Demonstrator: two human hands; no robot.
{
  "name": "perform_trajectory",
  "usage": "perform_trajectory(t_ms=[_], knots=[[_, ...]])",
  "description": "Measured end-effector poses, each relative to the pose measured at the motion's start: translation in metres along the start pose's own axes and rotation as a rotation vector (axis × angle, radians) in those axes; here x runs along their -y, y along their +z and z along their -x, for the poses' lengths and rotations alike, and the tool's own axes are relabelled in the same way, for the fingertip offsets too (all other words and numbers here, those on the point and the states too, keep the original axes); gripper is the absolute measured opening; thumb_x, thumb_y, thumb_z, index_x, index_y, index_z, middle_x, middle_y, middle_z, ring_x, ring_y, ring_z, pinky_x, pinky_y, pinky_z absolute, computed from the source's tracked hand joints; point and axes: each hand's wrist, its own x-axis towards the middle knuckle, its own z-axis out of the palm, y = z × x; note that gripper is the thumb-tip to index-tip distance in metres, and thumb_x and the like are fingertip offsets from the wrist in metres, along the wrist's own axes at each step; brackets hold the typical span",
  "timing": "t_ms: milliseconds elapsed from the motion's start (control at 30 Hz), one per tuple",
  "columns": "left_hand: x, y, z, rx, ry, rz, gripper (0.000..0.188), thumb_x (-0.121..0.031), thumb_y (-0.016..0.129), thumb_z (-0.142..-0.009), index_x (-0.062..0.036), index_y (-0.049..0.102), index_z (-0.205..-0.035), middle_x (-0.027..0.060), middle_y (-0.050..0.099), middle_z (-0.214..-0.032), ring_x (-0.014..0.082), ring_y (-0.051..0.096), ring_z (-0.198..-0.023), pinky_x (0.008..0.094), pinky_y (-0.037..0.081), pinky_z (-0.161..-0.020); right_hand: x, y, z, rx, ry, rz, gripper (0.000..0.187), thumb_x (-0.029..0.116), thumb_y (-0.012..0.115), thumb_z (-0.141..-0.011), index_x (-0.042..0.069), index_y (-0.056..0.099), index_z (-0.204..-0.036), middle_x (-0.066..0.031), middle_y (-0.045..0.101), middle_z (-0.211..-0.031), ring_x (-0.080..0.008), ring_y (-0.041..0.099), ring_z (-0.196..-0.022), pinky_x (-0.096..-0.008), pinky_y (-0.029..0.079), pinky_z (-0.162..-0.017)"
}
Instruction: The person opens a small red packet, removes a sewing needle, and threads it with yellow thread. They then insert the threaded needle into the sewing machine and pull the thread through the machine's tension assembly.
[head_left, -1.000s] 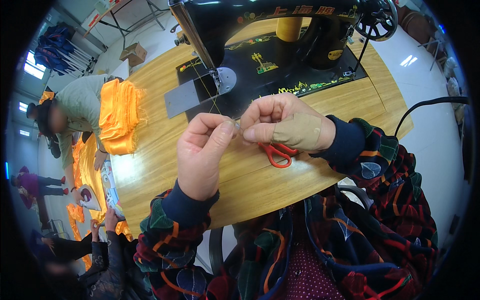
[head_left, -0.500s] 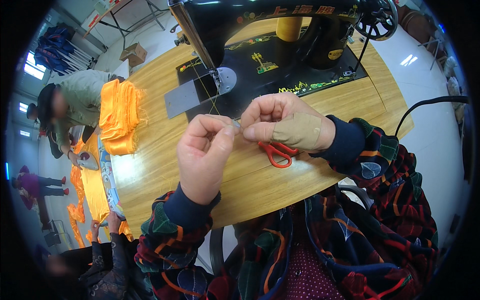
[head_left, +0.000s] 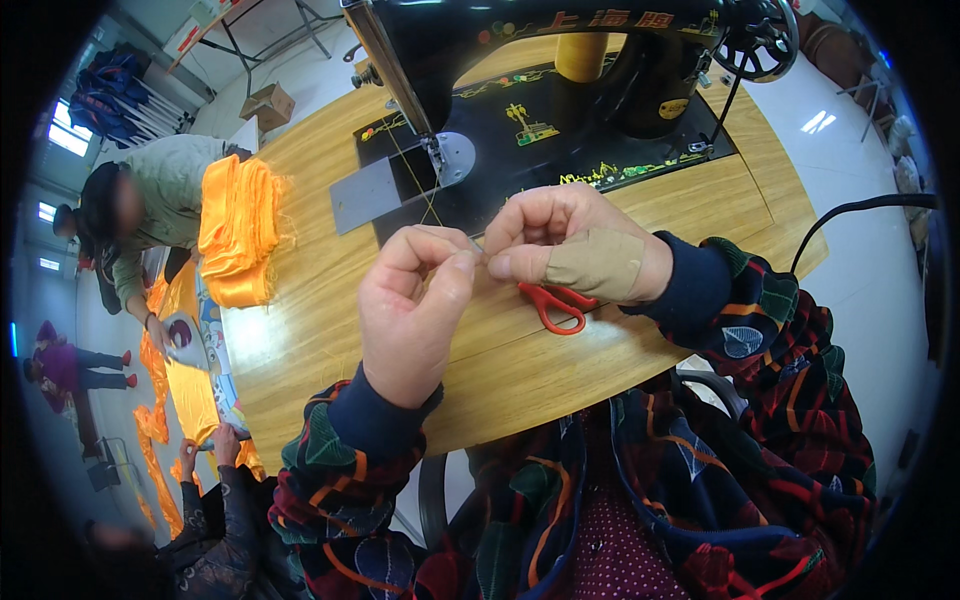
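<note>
My left hand (head_left: 415,305) is closed, thumb and forefinger pinched together in front of the black sewing machine (head_left: 650,90). Fingertip to fingertip with it is my right hand (head_left: 575,245), also pinched, with a tan plaster wrapped over its thumb side. A tiny greyish bit shows between the fingertips, too small to name. Yellowish thread (head_left: 430,205) runs from the needle area down toward my left fingers. Red-handled scissors (head_left: 560,320) lie on the table just below my right hand, their blades hidden under it.
A folded stack of orange cloth (head_left: 238,235) lies at the wooden table's (head_left: 300,370) left edge. Beyond it, one person moves an iron (head_left: 183,340) over orange cloth, and another person's hands (head_left: 225,445) hold its near end. A black cable (head_left: 860,203) curves in at right.
My hands stay pinched together, nearly still. At the left, the co-worker's iron has shifted slightly along the orange cloth toward the near end.
</note>
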Motion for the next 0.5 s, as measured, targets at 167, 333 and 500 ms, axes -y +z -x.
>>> perform_trajectory(t_ms=[167, 333, 500], knots=[[0.0007, -0.0001, 0.0002, -0.006, -0.009, -0.001, 0.003, 0.002, 0.053, -0.082, -0.0009, 0.052, -0.082, 0.0043, 0.056, -0.09, 0.0085, 0.049, -0.083, 0.0227, 0.039, -0.079, -0.0017, 0.0, -0.0009, 0.004, -0.03, 0.039, 0.016, 0.009, 0.062, -0.08, -0.001, 0.06, -0.092, -0.0053, 0.063, -0.083, -0.008, 0.058, -0.074, -0.0193, 0.047, -0.065], [0.0005, 0.0, 0.0001, -0.007, -0.019, 0.002, 0.003, 0.001, 0.054, -0.082, -0.0011, 0.052, -0.081, 0.0037, 0.056, -0.089, 0.0079, 0.049, -0.083, 0.0224, 0.039, -0.079, -0.0016, -0.0001, -0.0004, 0.003, -0.025, 0.058, 0.016, 0.009, 0.061, -0.08, -0.001, 0.06, -0.092, -0.0056, 0.063, -0.083, -0.0083, 0.058, -0.074, -0.0195, 0.047, -0.066], [-0.0004, 0.0004, 0.0002, -0.015, -0.024, -0.004, 0.004, 0.001, 0.054, -0.082, -0.0013, 0.052, -0.081, 0.0034, 0.056, -0.089, 0.0075, 0.049, -0.083, 0.0222, 0.039, -0.079, -0.0013, -0.0002, -0.0004, 0.01, -0.034, 0.062, 0.016, 0.009, 0.061, -0.081, -0.002, 0.06, -0.092, -0.0059, 0.063, -0.084, -0.0084, 0.058, -0.075, -0.0196, 0.047, -0.066]])
